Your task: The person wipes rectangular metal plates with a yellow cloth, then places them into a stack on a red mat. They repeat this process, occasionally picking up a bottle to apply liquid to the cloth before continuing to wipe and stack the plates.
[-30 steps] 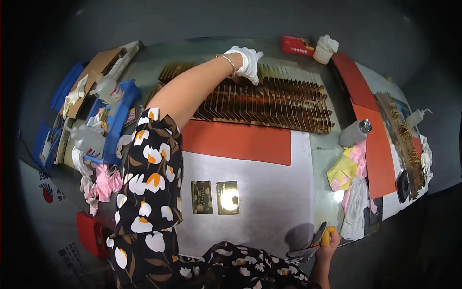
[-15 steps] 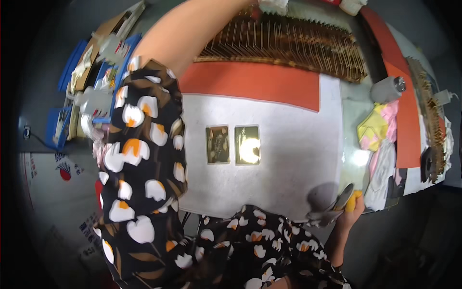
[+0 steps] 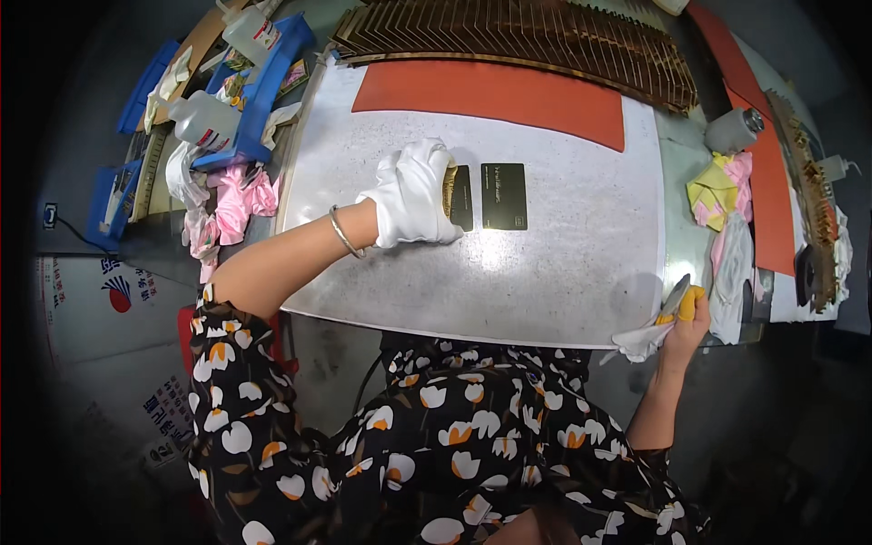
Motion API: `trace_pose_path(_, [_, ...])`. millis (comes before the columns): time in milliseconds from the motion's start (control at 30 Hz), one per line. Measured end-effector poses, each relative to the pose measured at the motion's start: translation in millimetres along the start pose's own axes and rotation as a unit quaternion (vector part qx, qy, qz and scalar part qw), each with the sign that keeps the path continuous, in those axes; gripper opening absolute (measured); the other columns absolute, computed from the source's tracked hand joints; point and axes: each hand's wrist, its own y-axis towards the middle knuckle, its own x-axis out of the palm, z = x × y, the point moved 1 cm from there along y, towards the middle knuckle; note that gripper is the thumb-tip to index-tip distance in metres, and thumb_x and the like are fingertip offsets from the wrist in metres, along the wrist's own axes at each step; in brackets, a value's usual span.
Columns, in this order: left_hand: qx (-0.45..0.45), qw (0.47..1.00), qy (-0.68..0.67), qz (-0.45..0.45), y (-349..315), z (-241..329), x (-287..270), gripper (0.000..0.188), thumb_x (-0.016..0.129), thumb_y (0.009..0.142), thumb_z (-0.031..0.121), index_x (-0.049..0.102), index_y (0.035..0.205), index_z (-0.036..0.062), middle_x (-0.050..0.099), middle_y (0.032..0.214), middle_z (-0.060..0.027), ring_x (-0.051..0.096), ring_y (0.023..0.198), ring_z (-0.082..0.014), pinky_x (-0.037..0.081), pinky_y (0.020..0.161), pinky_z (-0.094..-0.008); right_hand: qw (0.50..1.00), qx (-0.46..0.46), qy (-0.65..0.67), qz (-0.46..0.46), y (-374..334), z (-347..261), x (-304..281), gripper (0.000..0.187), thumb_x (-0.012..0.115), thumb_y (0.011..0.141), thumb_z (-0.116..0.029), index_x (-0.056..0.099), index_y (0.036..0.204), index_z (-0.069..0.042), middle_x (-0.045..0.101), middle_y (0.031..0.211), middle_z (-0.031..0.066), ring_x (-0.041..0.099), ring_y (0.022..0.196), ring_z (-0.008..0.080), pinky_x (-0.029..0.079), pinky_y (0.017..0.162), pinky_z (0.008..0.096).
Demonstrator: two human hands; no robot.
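My left hand (image 3: 411,193), in a white glove, is over the middle of the white sheet, its fingers curled. At its fingertips is a thin gold-brown piece with a ribbed edge (image 3: 449,189); its kind I cannot make out. Beside that lies a dark card (image 3: 463,200), partly covered by the hand. A second dark card with pale print (image 3: 503,195) lies flat just right of it. My right hand (image 3: 694,320), with yellow finger covers, is closed on a flat grey oval tool (image 3: 676,294) near the sheet's front right corner. White cloth (image 3: 640,341) hangs beneath it.
An orange-red mat (image 3: 490,95) and a long slotted brown rack (image 3: 527,45) lie at the back. On the left are a blue tray (image 3: 272,118) and clear bottles (image 3: 204,121). A grey bottle (image 3: 734,130) and yellow-pink cloth (image 3: 718,195) sit right.
My left arm has drawn back from the far rack to the left card, and the gold-brown piece now shows at its glove. My right hand keeps the grey tool. The view has shifted.
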Motion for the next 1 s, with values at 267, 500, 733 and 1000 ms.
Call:
trace_pose_path(267, [0.009, 0.994, -0.003, 0.11, -9, -5, 7, 0.072, 0.077, 0.049, 0.036, 0.049, 0.105, 0.0003, 0.05, 0.104, -0.0169, 0.049, 0.1, -0.0325, 0.041, 0.084, -0.0403, 1.0, -0.015, -0.006, 0.014, 1, 1, -1, 0.012, 0.055, 0.091, -0.013, 0.056, 0.092, -0.001, 0.049, 0.078, -0.0041, 0.041, 0.069, 0.0034, 0.033, 0.061, 0.0181])
trace_pose_path(500, [-0.078, 0.997, 0.001, 0.007, -14, -4, 9, 0.072, 0.078, 0.048, 0.038, 0.048, 0.1, -0.0028, 0.048, 0.102, -0.0182, 0.049, 0.096, -0.0321, 0.043, 0.081, -0.0364, 0.999, -0.004, 0.037, 0.015, -5, -13, 15, 0.012, 0.054, 0.092, -0.013, 0.055, 0.092, -0.001, 0.049, 0.071, -0.004, 0.042, 0.059, 0.0028, 0.034, 0.052, 0.017])
trace_pose_path(733, [-0.047, 0.995, -0.085, 0.038, -17, 5, -2, 0.064, 0.076, 0.054, 0.03, 0.049, 0.103, -0.0007, 0.054, 0.096, -0.0208, 0.055, 0.088, -0.0352, 0.047, 0.079, -0.0399, 0.995, -0.056, -0.08, 0.029, 0, 3, 2, 0.011, 0.052, 0.092, -0.011, 0.054, 0.088, -0.001, 0.047, 0.072, -0.0043, 0.04, 0.06, 0.0038, 0.033, 0.052, 0.0192])
trace_pose_path(1000, [0.118, 0.983, -0.062, 0.128, 27, -2, -48, 0.061, 0.075, 0.05, 0.032, 0.056, 0.097, -0.0013, 0.057, 0.089, -0.0191, 0.056, 0.081, -0.0382, 0.047, 0.076, -0.0418, 1.0, -0.016, -0.011, 0.006, -3, -20, 15, 0.017, 0.056, 0.091, -0.017, 0.053, 0.082, -0.003, 0.047, 0.067, -0.004, 0.042, 0.059, 0.0023, 0.034, 0.05, 0.0184])
